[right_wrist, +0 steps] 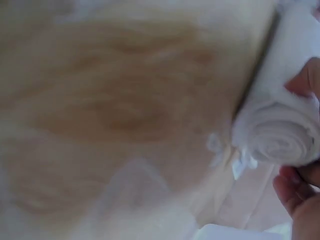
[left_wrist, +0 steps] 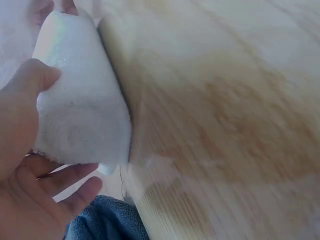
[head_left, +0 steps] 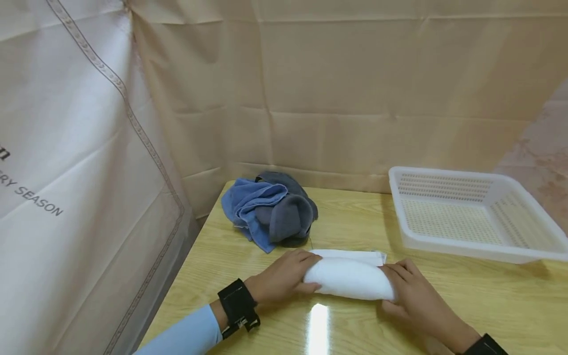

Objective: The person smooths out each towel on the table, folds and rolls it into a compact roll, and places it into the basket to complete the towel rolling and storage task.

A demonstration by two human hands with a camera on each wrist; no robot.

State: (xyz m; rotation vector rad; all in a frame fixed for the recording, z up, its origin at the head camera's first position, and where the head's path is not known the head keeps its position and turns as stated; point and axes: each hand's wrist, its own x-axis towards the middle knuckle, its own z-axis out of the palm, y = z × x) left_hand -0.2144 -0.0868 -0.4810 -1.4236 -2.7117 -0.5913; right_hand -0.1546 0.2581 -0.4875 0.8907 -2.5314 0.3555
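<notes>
A white towel lies on the wooden table, mostly rolled up, with a flat strip of it showing behind the roll. My left hand grips the roll's left end; in the left wrist view its thumb presses on the cloth and the fingers curve beneath. At the other end, my right hand holds the roll between thumb and fingers. The spiral end of the towel faces the right wrist view, next to that hand's fingers.
Behind my left hand sits a crumpled heap of a blue cloth and a dark grey cloth. A white plastic basket with slotted walls stands at the back right. Beige fabric hangs behind the table.
</notes>
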